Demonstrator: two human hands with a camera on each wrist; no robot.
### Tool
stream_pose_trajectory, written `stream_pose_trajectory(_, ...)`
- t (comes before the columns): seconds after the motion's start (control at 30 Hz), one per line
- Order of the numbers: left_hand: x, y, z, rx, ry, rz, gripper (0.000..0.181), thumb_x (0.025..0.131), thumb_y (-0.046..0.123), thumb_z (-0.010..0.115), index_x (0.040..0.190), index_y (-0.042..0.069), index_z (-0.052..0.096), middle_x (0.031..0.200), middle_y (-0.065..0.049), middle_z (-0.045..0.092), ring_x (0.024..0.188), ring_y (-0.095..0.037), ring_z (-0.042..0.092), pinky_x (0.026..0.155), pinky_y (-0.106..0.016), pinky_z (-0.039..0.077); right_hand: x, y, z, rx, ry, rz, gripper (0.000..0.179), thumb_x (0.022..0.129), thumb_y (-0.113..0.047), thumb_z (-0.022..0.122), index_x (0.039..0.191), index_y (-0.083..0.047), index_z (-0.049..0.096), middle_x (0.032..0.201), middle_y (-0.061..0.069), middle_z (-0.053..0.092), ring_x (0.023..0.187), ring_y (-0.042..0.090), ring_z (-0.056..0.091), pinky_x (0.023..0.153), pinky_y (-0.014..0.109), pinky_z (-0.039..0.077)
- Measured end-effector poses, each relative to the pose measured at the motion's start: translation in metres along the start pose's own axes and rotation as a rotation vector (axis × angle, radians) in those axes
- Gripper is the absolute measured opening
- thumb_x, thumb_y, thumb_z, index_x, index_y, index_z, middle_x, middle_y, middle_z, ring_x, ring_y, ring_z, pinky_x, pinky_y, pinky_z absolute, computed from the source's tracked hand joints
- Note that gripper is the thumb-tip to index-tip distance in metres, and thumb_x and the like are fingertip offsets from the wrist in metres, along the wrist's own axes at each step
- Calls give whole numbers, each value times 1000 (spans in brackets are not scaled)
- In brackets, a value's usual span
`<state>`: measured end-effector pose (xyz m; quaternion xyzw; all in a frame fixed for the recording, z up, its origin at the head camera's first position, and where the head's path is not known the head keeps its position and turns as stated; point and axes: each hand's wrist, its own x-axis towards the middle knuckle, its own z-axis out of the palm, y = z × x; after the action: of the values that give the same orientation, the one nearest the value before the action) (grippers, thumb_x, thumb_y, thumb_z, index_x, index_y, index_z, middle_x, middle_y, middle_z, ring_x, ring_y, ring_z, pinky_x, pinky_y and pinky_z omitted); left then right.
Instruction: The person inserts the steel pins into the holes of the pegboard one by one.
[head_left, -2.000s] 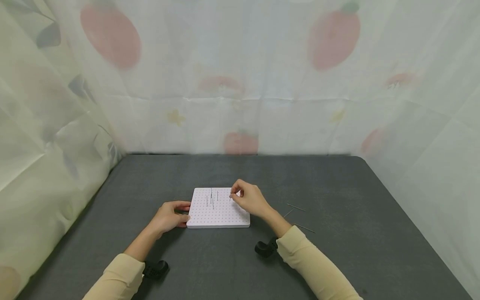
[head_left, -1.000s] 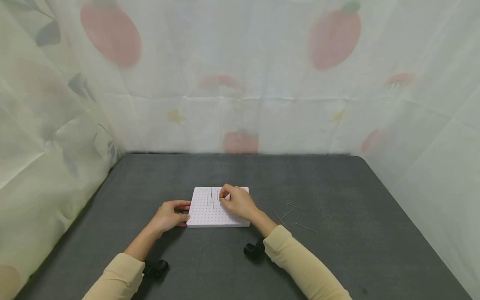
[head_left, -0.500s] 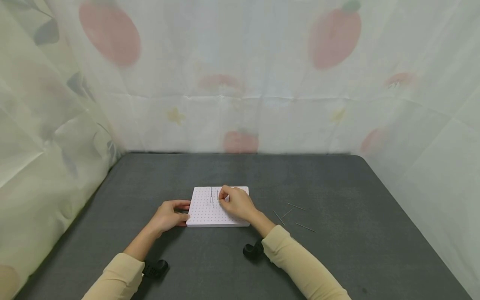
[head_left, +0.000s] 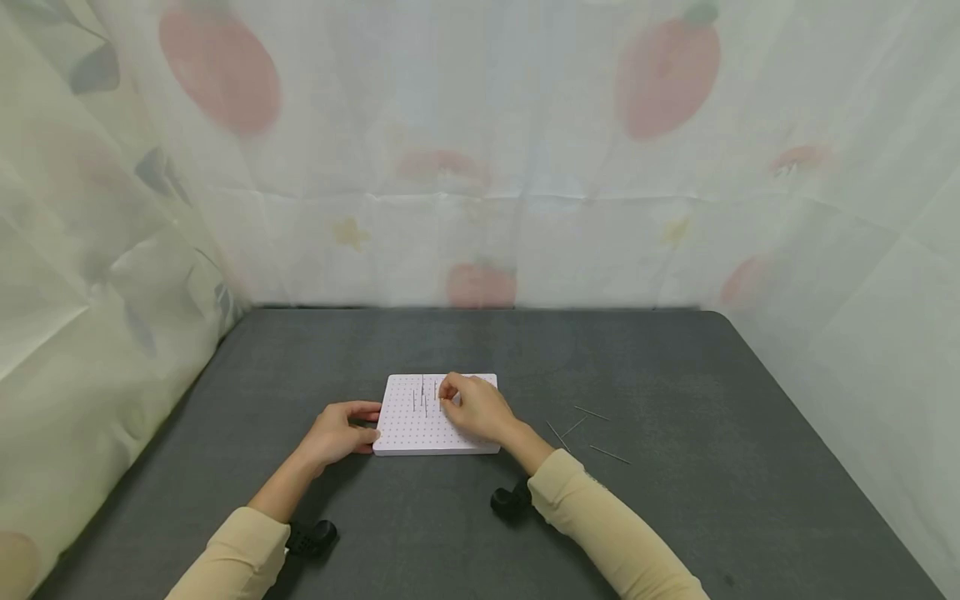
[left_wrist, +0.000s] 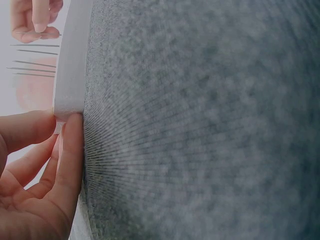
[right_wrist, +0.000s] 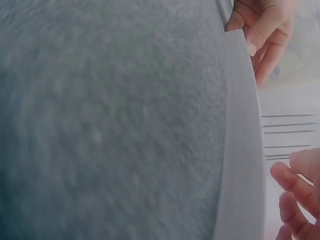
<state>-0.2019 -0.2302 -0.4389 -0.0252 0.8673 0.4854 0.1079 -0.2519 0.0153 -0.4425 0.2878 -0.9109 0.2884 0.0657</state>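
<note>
A white pegboard (head_left: pixel 431 437) with rows of small holes lies on the table. The left hand (head_left: pixel 337 435) grips its left edge; in the left wrist view the thumb and fingers (left_wrist: pixel 70 165) are on either side of a board corner. Over the board's right half, the right hand (head_left: pixel 480 408) pinches a thin metal pin (head_left: pixel 440 405) held upright. Whether that pin's lower end sits in a hole is too small to tell. Just left of it, several similar pins (head_left: pixel 413 401) stand upright in the board; the right wrist view shows these standing pins (right_wrist: pixel 287 125) beside the right hand (right_wrist: pixel 302 192).
Several loose metal pins (head_left: pixel 611 455) lie on the dark grey table (head_left: pixel 712 500) to the right of the board. Black wrist devices (head_left: pixel 313 539) are worn on both arms below the hands. A patterned curtain (head_left: pixel 570 250) hangs behind the table's far edge.
Over the first second the right hand moved left with the pin, towards the standing pins, uncovering a loose pin on the table. Since then it has hardly moved. The left hand has stayed put.
</note>
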Motion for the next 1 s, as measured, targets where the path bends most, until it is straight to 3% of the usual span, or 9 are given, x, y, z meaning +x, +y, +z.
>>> stream_pose_trajectory(0.47,-1,2,1,-7,-1,-6,51,87,-2,66,136,-6,54,129,-27,60,89,-17,69,73,-34,63,-6,8,-30,15,-40,-19,8,93,-14,65,100,-14,66,97,0,71,89,16,66,76,26,53)
stream_pose_trajectory(1.0,1,3,0,-1,-2,-12,51,86,-1,66,135,-6,54,128,-26,61,87,-16,69,71,-34,62,-32,27,-56,-10,-24,-75,6,92,-12,67,97,-15,65,93,-2,69,90,14,66,76,26,54)
